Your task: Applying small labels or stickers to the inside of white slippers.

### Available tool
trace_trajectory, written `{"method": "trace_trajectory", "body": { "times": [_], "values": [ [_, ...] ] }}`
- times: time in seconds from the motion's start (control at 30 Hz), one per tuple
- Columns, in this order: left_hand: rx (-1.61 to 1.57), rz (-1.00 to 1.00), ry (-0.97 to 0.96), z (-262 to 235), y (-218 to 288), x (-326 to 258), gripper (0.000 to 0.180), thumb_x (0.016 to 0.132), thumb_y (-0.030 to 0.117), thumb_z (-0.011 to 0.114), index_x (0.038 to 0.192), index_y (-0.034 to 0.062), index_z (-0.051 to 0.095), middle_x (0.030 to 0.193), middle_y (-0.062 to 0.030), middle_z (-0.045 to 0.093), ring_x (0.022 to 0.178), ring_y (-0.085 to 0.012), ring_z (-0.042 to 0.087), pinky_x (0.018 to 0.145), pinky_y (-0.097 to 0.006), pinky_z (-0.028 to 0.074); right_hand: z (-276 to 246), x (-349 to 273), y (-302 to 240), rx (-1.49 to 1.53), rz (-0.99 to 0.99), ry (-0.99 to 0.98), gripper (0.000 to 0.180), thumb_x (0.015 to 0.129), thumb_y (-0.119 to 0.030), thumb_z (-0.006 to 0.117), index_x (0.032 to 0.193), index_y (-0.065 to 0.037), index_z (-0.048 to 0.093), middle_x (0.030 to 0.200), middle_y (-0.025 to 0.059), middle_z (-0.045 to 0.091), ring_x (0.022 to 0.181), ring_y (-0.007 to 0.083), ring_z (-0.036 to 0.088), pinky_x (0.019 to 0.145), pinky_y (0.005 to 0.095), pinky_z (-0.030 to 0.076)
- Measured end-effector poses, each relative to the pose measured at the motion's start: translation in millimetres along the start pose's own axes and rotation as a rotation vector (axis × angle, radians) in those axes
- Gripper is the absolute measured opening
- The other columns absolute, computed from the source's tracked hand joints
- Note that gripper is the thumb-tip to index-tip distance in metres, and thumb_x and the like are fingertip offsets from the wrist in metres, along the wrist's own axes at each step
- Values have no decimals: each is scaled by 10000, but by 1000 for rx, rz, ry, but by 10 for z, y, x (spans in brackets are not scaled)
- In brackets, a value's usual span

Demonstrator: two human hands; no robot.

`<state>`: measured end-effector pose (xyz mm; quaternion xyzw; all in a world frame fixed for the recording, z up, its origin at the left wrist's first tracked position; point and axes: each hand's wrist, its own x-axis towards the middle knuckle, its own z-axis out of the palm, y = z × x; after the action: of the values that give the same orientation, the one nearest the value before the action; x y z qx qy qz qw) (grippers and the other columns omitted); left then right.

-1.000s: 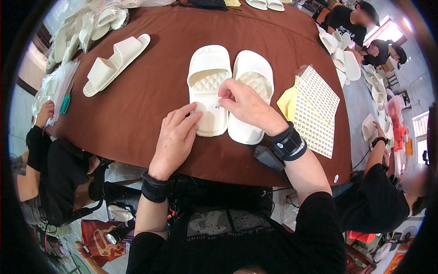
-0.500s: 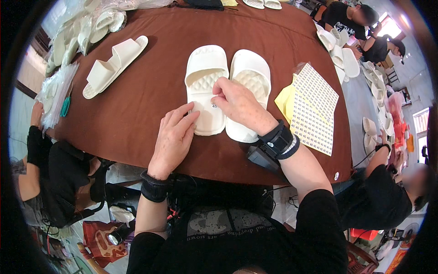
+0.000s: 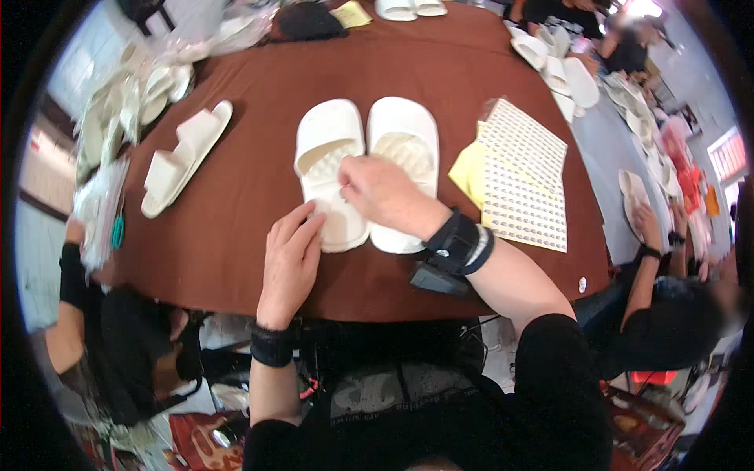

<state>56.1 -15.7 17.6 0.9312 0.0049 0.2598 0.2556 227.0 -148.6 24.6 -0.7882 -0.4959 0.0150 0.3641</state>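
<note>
Two white slide slippers lie side by side before me, toes pointing away: the left slipper [image 3: 330, 122] and the right slipper [image 3: 403, 118]. My right hand [image 3: 385, 192] reaches across the right slipper to the left one's insole. Its fingers are curled together there, next to a small round sticker that they mostly cover; whether they pinch anything is hidden. Along the left slipper's heel edge rests my left hand [image 3: 289, 263], fingers extended, holding nothing. A sheet of small printed stickers [image 3: 525, 184] lies to the right, partly over yellow paper [image 3: 467, 174].
Two more white slippers [image 3: 188, 161] lie together at the left. Bagged slippers [image 3: 129, 102] crowd the far left edge, near clear plastic bags [image 3: 102, 208]. A dark cap-like item [image 3: 310, 22] is at the back. Co-workers sit left and right, with more slippers [image 3: 558, 74] alongside.
My view has shifted, so the slippers appear slightly left and lower. The right hand's curled fingers now cover most of the sticker, which showed clearly before. My left hand stays at the slipper's edge.
</note>
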Motion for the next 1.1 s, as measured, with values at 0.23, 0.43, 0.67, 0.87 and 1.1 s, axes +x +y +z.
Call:
{"method": "trace_trajectory", "body": {
  "times": [0.23, 0.43, 0.67, 0.87, 1.1],
  "values": [
    [-59, -77, 16, -14, 45, -6, 238, 905, 2, 596, 1135, -1, 658, 1257, -151, 605, 1135, -326, 580, 981, -391, 454, 4, -39, 6, 108, -38, 88, 129, 873, -125, 609, 947, -36, 552, 841, 174, 630, 841, 371, 612, 741, 464, 478],
    [-200, -140, 57, -81, 16, -26, 211, 895, -16, 601, 1098, -21, 659, 1218, -162, 617, 1109, -316, 605, 950, -376, 483, -199, -11, -237, 293, -61, 208, 142, 907, -103, 589, 1022, -25, 562, 861, 174, 630, 838, 326, 628, 743, 407, 488],
    [-227, -121, 74, -22, -49, -50, 224, 869, 2, 620, 1088, -5, 669, 1211, -155, 624, 1113, -330, 597, 955, -388, 484, -672, 6, -541, 209, -103, 220, 164, 916, -104, 546, 1055, -28, 586, 933, 214, 655, 870, 400, 640, 752, 462, 507],
    [-222, -110, 100, -51, -68, -98, 219, 863, 7, 625, 1077, 1, 670, 1196, -151, 627, 1098, -340, 589, 945, -397, 479, -974, 66, -388, -131, -144, 19, 177, 911, -140, 554, 1045, -34, 598, 974, 189, 648, 941, 375, 620, 830, 456, 494],
    [-242, -76, 128, -16, -87, -63, 210, 853, 3, 627, 1058, 0, 673, 1176, -149, 632, 1081, -341, 591, 941, -402, 477, -1157, 191, 238, -448, 16, -286, 601, 845, -285, 670, 1366, -50, 485, 1244, 191, 577, 1192, 360, 518, 1039, 441, 396]
  ]
}}
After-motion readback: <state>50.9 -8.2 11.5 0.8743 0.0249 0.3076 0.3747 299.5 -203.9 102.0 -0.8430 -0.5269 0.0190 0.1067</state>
